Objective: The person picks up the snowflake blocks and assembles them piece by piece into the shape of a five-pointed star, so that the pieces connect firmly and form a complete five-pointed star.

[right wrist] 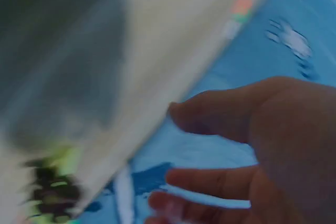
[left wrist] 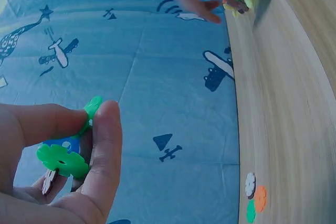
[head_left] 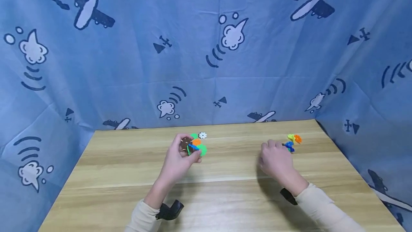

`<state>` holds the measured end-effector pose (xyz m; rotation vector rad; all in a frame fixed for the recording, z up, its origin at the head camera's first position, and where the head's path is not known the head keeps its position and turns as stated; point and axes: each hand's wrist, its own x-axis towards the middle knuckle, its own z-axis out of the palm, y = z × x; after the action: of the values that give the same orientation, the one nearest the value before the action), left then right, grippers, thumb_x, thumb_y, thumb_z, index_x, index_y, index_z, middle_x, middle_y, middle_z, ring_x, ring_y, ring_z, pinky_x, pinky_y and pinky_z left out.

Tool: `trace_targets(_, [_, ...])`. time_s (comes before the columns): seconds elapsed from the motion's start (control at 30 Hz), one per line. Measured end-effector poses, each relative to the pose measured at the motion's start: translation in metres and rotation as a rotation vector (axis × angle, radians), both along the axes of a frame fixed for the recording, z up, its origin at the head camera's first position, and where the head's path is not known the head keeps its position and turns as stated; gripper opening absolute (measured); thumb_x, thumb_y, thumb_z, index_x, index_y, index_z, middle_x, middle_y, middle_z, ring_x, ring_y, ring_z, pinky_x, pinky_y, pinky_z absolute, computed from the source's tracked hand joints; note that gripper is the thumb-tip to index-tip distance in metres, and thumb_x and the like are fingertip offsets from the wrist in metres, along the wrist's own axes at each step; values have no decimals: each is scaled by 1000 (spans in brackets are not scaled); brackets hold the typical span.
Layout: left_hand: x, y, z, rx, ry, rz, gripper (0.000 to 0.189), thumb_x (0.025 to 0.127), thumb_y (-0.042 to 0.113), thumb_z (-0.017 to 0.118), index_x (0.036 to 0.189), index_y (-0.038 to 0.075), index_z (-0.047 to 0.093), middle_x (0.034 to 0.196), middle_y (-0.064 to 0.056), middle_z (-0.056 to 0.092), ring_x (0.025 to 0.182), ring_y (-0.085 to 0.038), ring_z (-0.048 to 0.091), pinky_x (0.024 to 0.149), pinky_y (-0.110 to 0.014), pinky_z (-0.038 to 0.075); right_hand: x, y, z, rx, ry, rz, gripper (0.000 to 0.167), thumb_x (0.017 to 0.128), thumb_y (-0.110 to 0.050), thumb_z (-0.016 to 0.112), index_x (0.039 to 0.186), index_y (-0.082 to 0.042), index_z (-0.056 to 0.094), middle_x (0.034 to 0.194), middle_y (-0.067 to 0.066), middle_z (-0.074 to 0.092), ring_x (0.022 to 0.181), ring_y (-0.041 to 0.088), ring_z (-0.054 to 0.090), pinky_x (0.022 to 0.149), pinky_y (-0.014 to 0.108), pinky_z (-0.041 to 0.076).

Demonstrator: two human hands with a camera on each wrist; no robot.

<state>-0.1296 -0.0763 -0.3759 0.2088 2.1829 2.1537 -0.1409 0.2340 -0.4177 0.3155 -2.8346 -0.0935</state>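
My left hand [head_left: 177,156] pinches a small cluster of joined notched plastic discs above the table. In the left wrist view, a green disc [left wrist: 63,161] faces the camera, with a blue one behind it and another green one between thumb and fingertip. Brown shows in the cluster too, partly hidden by the fingers. My right hand [head_left: 277,158] is over the table at the right, beside a pile of discs [head_left: 290,146]. In the right wrist view its thumb and fingers stand apart with nothing between them.
A white disc [head_left: 202,135] and an orange disc [head_left: 196,141] lie by a green one beyond the left hand. Yellow [head_left: 291,137] and orange pieces [head_left: 298,139] belong to the right pile. A blue patterned curtain [head_left: 212,53] surrounds the wooden table [head_left: 225,203].
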Motion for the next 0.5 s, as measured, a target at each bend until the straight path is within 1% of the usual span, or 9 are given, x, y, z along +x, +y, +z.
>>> trace_targets(0.07, [-1, -2, 1, 43, -44, 5, 42, 87, -10, 71, 122, 2, 50, 113, -21, 61, 82, -23, 72, 72, -33, 64, 6, 11, -13, 105, 31, -49, 23, 79, -11, 71, 90, 6, 60, 82, 18, 56, 73, 37, 56, 59, 46, 51])
trace_targets(0.13, [-1, -4, 1, 79, -78, 14, 40, 87, -10, 71, 120, 0, 51, 113, -21, 61, 83, -23, 72, 73, -34, 64, 9, 21, -24, 172, 26, -77, 32, 77, -10, 69, 101, 9, 60, 85, 19, 54, 76, 37, 54, 61, 45, 49])
trace_targets(0.2, [-2, -6, 1, 100, -98, 27, 38, 87, -9, 71, 119, -1, 52, 112, -20, 60, 84, -22, 71, 74, -34, 64, 10, 29, -32, 218, 4, -98, 42, 76, -11, 68, 111, 12, 60, 91, 21, 52, 79, 35, 52, 63, 43, 48])
trace_targets(0.23, [-2, -7, 2, 108, -105, 32, 38, 87, -9, 71, 119, -3, 52, 111, -20, 60, 84, -21, 71, 75, -33, 64, 9, 33, -34, 228, -4, -102, 44, 76, -11, 68, 112, 12, 60, 92, 21, 52, 79, 35, 51, 63, 42, 48])
trace_targets(0.3, [-2, -8, 3, 122, -111, 42, 35, 87, -9, 71, 118, -5, 53, 110, -19, 59, 85, -21, 70, 75, -33, 64, 5, 41, -37, 225, -24, -103, 43, 74, -10, 68, 109, 13, 61, 94, 22, 51, 77, 34, 51, 62, 42, 49])
trace_targets(0.33, [-2, -9, 3, 125, -113, 45, 35, 87, -10, 71, 117, -5, 53, 110, -19, 59, 85, -20, 70, 76, -33, 64, 3, 44, -38, 213, -24, -97, 39, 74, -9, 68, 105, 13, 61, 94, 23, 50, 76, 34, 51, 62, 42, 50])
trace_targets(0.43, [-2, -10, 3, 123, -117, 53, 33, 88, -10, 70, 116, -6, 53, 108, -18, 59, 85, -20, 70, 76, -33, 64, -2, 51, -40, 146, 7, -66, 27, 72, -3, 67, 92, 15, 61, 90, 25, 51, 68, 34, 53, 57, 43, 53])
trace_targets(0.5, [-2, -11, 3, 119, -117, 57, 32, 87, -10, 70, 114, -7, 54, 107, -17, 59, 84, -20, 70, 76, -32, 64, -5, 54, -41, 120, 29, -43, 23, 72, 0, 66, 88, 16, 61, 88, 27, 51, 64, 33, 53, 53, 44, 53])
